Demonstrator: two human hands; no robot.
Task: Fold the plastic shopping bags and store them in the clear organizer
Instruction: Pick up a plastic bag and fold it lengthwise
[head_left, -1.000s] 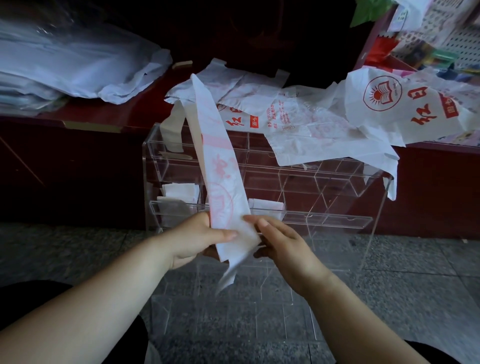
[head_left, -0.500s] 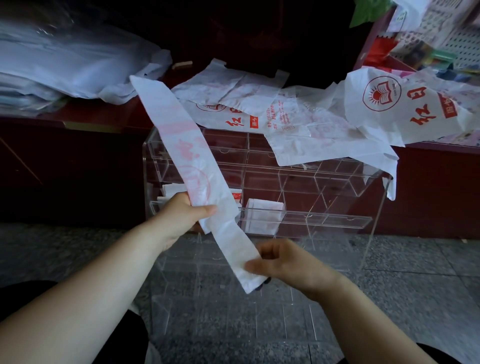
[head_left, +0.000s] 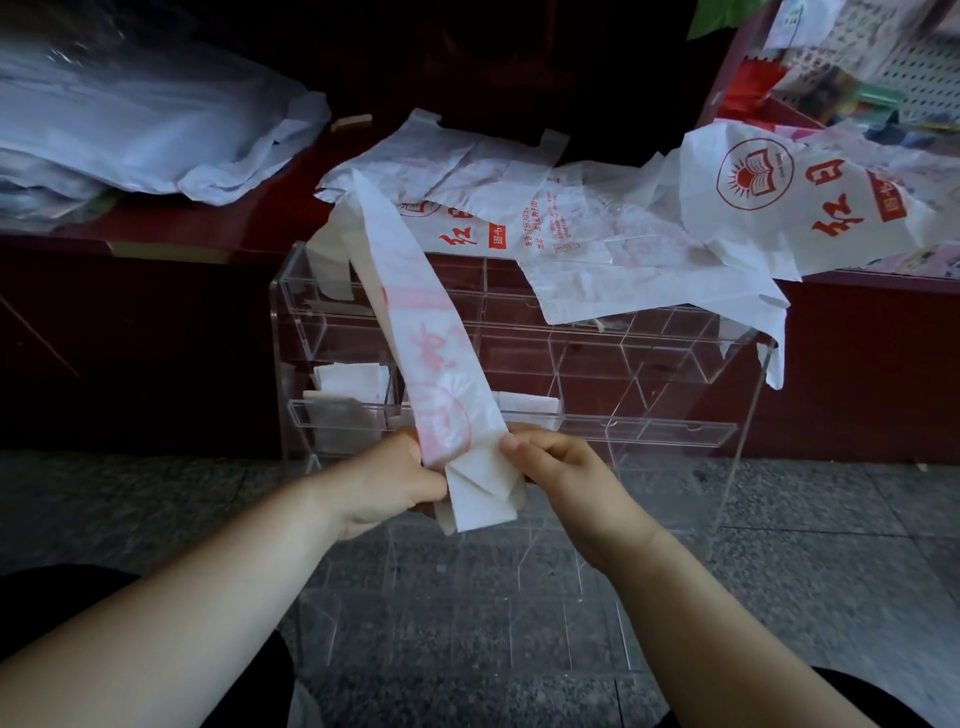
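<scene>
1. The left hand (head_left: 395, 478) grips the near end of the long folded bag strip (head_left: 431, 343), fingers curled round its left edge. The right hand (head_left: 561, 467) pinches the small triangular fold at that same end from the right.
2. The strip rises from the hands and leans far and left, in front of the clear organizer (head_left: 571, 364). Its far end droops by the organizer's top left corner, just beside the loose bags (head_left: 597, 244) heaped across the top.
3. Folded bags (head_left: 348, 379) already sit in the lower row's left compartments.
4. The film looks thin and slick, so the triangle will likely spring open if either pinch relaxes during a re-grip.
5. The free far end hangs unguided. As folding draws it nearer, it may catch the heap and drag loose bags off the organizer.
6. If the edges drift out of line, the packet may end up lopsided and too bulky to seat in a compartment.
</scene>
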